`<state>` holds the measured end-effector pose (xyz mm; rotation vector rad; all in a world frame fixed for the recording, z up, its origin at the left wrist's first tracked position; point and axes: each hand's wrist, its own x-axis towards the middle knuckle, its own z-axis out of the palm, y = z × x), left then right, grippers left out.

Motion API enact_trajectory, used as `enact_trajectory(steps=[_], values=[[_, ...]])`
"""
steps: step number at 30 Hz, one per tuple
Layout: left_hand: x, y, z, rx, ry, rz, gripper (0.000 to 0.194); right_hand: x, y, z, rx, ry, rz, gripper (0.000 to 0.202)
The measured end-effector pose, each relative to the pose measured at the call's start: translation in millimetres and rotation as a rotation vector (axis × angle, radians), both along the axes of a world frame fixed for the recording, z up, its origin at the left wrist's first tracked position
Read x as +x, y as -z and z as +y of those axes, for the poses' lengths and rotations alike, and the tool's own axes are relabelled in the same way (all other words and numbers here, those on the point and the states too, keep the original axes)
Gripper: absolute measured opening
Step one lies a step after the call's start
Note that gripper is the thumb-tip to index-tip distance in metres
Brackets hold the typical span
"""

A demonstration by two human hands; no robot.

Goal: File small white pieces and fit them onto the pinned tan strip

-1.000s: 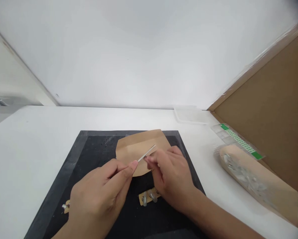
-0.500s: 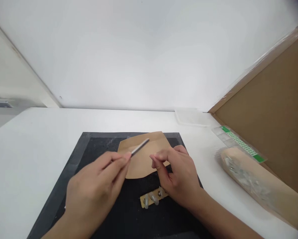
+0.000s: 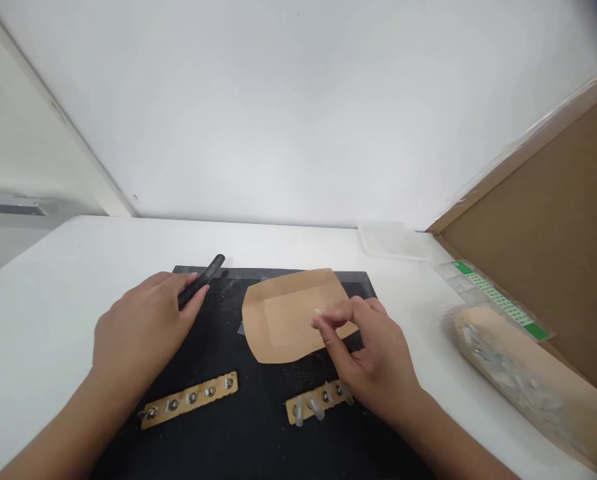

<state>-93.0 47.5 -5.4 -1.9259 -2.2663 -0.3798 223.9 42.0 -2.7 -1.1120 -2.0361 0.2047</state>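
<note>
My left hand (image 3: pixel 146 320) is closed around a black rod-shaped tool (image 3: pixel 206 279), whose rounded end points up and to the right over the far left of the black mat (image 3: pixel 258 427). My right hand (image 3: pixel 371 343) pinches a tiny pale piece (image 3: pixel 319 312) between thumb and forefinger; its kind is too small to make out. Beneath those fingertips lies a tan paper sheet (image 3: pixel 288 320). Nearer me, a wooden strip (image 3: pixel 191 398) carries a row of several round metal fittings. A second wooden strip (image 3: pixel 291 410) bears clear tube-like pieces, its right end partly behind my right hand.
At the right, a tan tray (image 3: pixel 578 407) holds many clear pieces. Behind it lies a clear plastic case with a green-and-white label (image 3: pixel 498 297). A shallow translucent tray (image 3: pixel 393 243) sits by the back wall. A cardboard panel (image 3: pixel 543 200) stands along the right side.
My left hand has moved left and away from the right hand. A black rod now shows in it instead of a thin grey metal end. The left wooden strip has come into view.
</note>
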Motion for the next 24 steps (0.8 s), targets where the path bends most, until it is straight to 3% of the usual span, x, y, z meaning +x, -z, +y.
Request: enact_trajectory(steps=[8,12,18,24], values=[[24.0,-13.3,-14.3,0.192,0.011,-0.075,0.029,3.8,-0.2,-1.4,-0.044,0.019,0.027,0.009],[29.7,-9.6,-17.7,0.216,0.091,-0.141,0.03,2.9,0.2,-1.7,-0.053,0.001,0.012,0.01],[23.8,-0.6,-13.2,0.123,0.058,-0.193,0.033,3.2,1.4,-1.4,-0.079,-0.012,0.002,0.008],[27.2,9.1,-11.2,0.353,0.3,-0.182,0.039,5.0,3.0,0.7,-0.118,-0.004,-0.013,0.008]])
